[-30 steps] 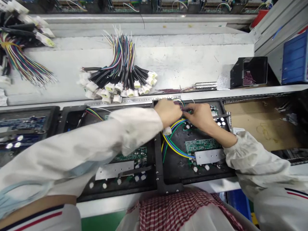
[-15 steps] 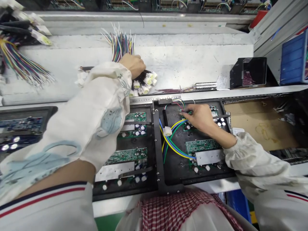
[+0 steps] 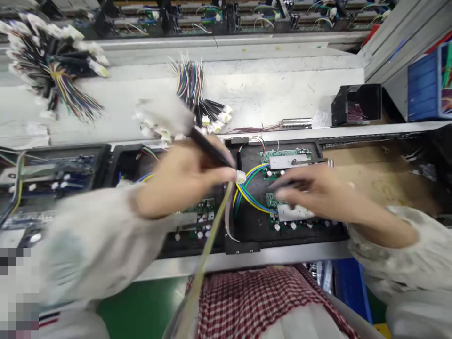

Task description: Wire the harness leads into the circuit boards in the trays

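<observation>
White plastic showed at the tip of the left hand (image 3: 183,176): a small connector (image 3: 241,176) sat at the fingertips, though motion blur prevented a firm reading of whether it was pinched there. That hand was closed around a wire harness (image 3: 211,149), whose black-sleeved section ran up and back toward the bundle of harnesses (image 3: 192,92) on the grey bench (image 3: 282,94), while its loose wires hung down, blurred, toward the checked cloth (image 3: 261,301) at the person's lap. The harness hung over the left edge of the black tray (image 3: 247,235), just beside the yellow, blue and green leads (image 3: 250,188) already lying there.

The right hand (image 3: 314,193) lay low over the circuit boards (image 3: 286,157) in that tray, fingers loosely together and extended; whether it gripped anything could not be told.

Judged as handling: the harness looked light and limp, liable to swing and snag on board components if carried by its wires. The sleeved section or the rigid connector body appeared the sound places to hold; pulling on bare leads risked straining the crimps. The boards looked fragile, best touched at edges or the metal plate (image 3: 294,161).

A second bundle (image 3: 52,77) lay at far left, and a black box (image 3: 356,104) stood at right.
</observation>
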### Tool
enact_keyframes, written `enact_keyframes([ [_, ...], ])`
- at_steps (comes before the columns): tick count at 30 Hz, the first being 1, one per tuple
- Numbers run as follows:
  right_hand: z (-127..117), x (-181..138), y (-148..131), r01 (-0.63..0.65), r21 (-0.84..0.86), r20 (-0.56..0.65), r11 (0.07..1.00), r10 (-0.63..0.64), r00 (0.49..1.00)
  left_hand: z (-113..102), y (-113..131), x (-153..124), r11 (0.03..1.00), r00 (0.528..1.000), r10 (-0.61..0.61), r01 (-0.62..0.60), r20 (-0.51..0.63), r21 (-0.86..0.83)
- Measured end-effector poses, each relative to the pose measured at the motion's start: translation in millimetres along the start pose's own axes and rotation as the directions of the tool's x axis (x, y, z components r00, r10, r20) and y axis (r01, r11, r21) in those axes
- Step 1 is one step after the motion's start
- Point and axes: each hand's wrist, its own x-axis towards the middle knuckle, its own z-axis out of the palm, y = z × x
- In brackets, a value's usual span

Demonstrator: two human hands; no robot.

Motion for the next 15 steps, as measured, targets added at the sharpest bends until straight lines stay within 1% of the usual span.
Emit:
enact_keyframes([
  [1,10,-3,-1,-0.024,0.075,0.133,0.997,0.014,0.991,20,-4,-10,0.992,0.998,-0.057,0.061,0.033,-0.113],
  [2,21,-4,0,-0.067,0.136,0.229,0.988,0.035,0.973,39,-11,-16,0.957,0.990,-0.142,0.143,0.020,-0.252],
  [3,31,-5,3,-0.127,0.191,0.283,0.973,0.069,0.957,55,-19,-19,0.914,0.977,-0.213,0.211,0.033,-0.346],
  [4,41,-5,7,-0.191,0.240,0.305,0.952,0.113,0.946,68,-27,-20,0.880,0.967,-0.256,0.241,0.018,-0.409],
  [6,54,-5,15,-0.294,0.325,0.313,0.899,0.191,0.930,84,-40,-18,0.849,0.960,-0.278,0.231,-0.032,-0.476],
  [8,57,-6,20,-0.326,0.378,0.287,0.867,0.225,0.931,88,-45,-17,0.849,0.966,-0.248,0.181,-0.073,-0.497],
  [10,51,-8,19,-0.281,0.391,0.240,0.876,0.198,0.950,86,-40,-15,0.847,0.973,-0.223,0.162,-0.061,-0.506],
  [12,38,-10,13,-0.195,0.362,0.181,0.912,0.136,0.974,79,-24,-14,0.850,0.979,-0.203,0.159,-0.034,-0.503],
  [15,13,-19,-6,-0.029,0.251,0.071,0.968,0.012,0.997,63,13,-16,0.861,0.989,-0.147,0.125,-0.006,-0.493],
])
